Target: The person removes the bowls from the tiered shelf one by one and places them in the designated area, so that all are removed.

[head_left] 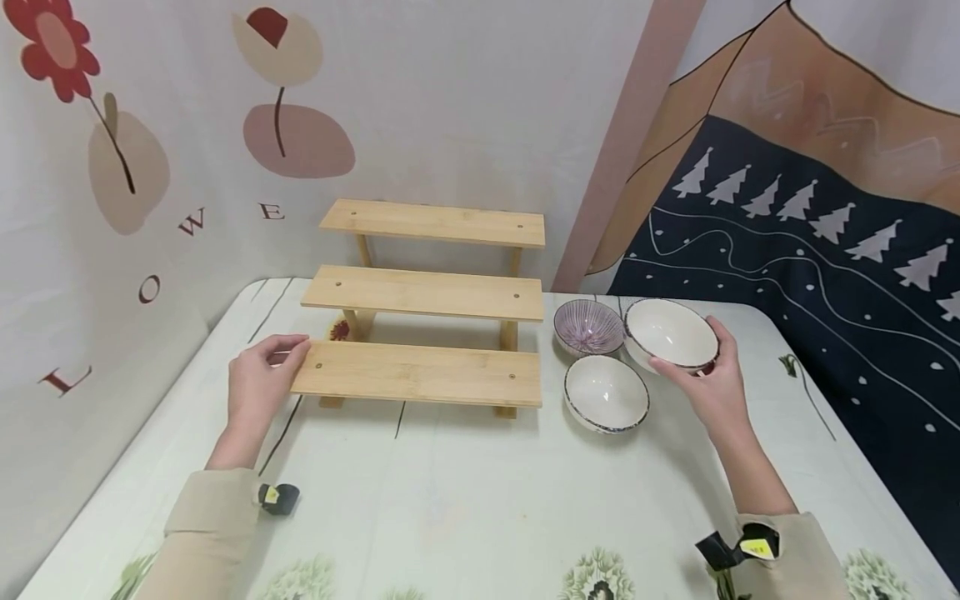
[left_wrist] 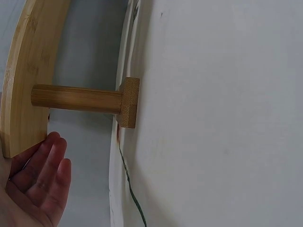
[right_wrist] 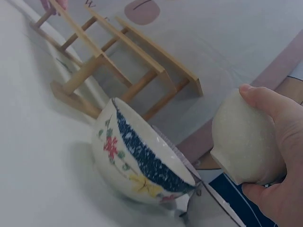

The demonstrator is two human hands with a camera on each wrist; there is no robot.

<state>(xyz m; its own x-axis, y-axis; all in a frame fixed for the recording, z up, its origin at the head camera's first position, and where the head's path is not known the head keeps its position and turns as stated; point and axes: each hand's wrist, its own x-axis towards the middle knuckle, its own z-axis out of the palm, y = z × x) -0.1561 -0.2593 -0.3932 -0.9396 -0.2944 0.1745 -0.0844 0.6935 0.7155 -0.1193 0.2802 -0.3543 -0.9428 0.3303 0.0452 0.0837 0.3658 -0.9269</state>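
A three-tier wooden shelf [head_left: 416, 372] stands on the table, its steps rising toward the back. My left hand [head_left: 258, 387] pinches the left end of the lowest board, thumb on one side and fingers on the other; the left wrist view shows these fingers [left_wrist: 52, 175] beside the board [left_wrist: 33, 71]. A white bowl [head_left: 670, 329] with a dark rim is held by its right side in my right hand [head_left: 716, 392]. Close by are a second white bowl [head_left: 606, 392], painted with flowers outside [right_wrist: 135, 158], and a purple-striped bowl [head_left: 587, 327].
A pale cloth with printed flowers covers the table [head_left: 450, 500]. Behind it hangs a printed curtain [head_left: 465, 100], with a dark tree-patterned part [head_left: 787, 217] at the right. The bowls sit just right of the shelf.
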